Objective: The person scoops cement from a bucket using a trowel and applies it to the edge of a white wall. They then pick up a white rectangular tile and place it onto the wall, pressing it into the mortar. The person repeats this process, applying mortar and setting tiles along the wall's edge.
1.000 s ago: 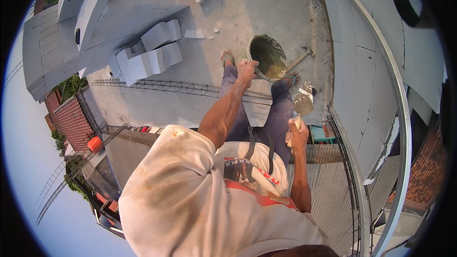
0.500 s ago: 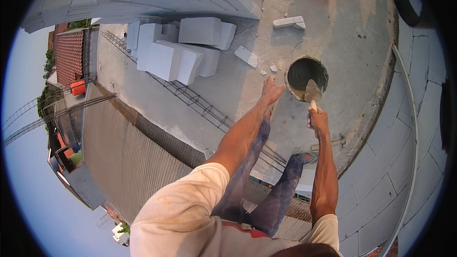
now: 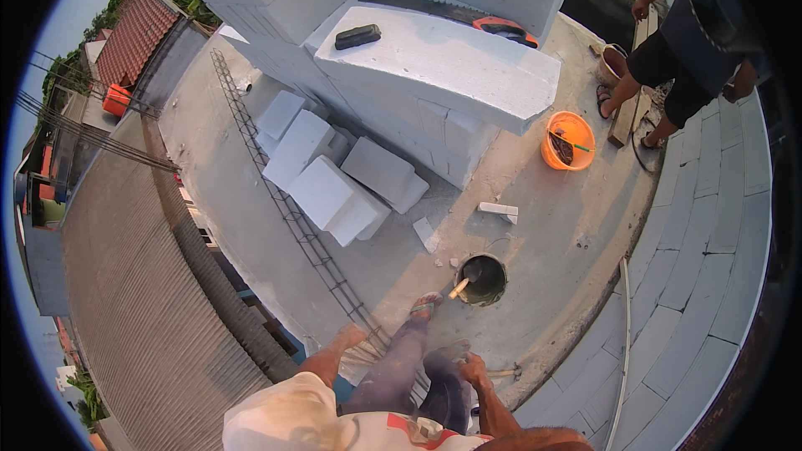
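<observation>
My left hand [image 3: 349, 336] hangs beside my left leg, fingers loosely extended, and I see nothing in it. My right hand [image 3: 474, 369] is at my right knee, its fingers bent and partly hidden; whether it grips anything I cannot tell. Ahead of my hands stands a round, dark bucket [image 3: 503, 282] with grey wet mix inside. A trowel with a pale wooden handle [image 3: 459, 288] leans in it, its blade mostly hidden, and no hand is on it. A hammer [image 3: 508, 372] lies on the floor just right of my right hand.
White blocks [image 3: 334, 192] lie left of a block wall, on which rest a handsaw [image 3: 426, 7] and a dark oblong object [image 3: 357, 37]. A steel rebar cage [image 3: 292, 217] runs along the left. An orange basin [image 3: 553, 150] stands farther off, near another person [image 3: 689, 58].
My right hand has let go of the trowel, which stays in the bucket, and has drawn back to my knee. My left hand has also pulled back. The view now reaches farther ahead.
</observation>
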Motion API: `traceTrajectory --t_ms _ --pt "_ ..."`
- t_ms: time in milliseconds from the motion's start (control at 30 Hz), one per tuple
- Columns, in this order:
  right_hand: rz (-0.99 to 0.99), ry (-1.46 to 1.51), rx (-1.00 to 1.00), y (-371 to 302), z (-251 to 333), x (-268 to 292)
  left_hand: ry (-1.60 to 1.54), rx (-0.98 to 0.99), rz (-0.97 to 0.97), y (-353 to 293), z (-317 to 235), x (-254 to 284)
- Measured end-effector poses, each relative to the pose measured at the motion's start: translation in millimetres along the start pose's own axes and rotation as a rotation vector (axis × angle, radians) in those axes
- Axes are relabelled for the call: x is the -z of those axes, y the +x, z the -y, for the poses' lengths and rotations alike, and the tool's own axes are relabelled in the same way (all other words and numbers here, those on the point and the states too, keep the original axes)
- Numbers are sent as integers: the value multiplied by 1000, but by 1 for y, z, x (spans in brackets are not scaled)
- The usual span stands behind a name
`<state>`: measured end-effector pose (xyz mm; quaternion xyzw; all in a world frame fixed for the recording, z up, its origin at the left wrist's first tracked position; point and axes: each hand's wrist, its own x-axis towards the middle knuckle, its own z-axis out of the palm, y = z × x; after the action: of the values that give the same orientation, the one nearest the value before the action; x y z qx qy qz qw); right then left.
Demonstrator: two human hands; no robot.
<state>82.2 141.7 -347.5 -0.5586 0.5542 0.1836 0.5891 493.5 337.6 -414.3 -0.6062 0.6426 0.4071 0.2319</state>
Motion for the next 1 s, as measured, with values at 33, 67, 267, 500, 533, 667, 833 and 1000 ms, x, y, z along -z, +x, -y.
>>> traceTrajectory --t_ms 33,67,267,500,533,667,833,1000 --pt "-8 4 0 3 -6 7 16 35 -35 -6 -5 3" --pt "-10 1 -7 25 -40 3 21 70 -65 -14 -13 3" --pt "-77 99 -115 22 -24 89 -1316 568 -640 3 -40 146" --pt "-379 218 -86 5 19 202 -1447 338 -788 -5 -9 340" --pt "-423 228 -70 1 28 212 -1429 321 -778 -3 4 363" --pt "-502 333 -42 -3 95 233 -1370 344 -1212 23 87 418" --pt "-422 460 -72 -12 209 218 -554 254 -1718 10 149 603" --pt "-448 498 107 31 294 216 -217 68 -1372 12 218 719"
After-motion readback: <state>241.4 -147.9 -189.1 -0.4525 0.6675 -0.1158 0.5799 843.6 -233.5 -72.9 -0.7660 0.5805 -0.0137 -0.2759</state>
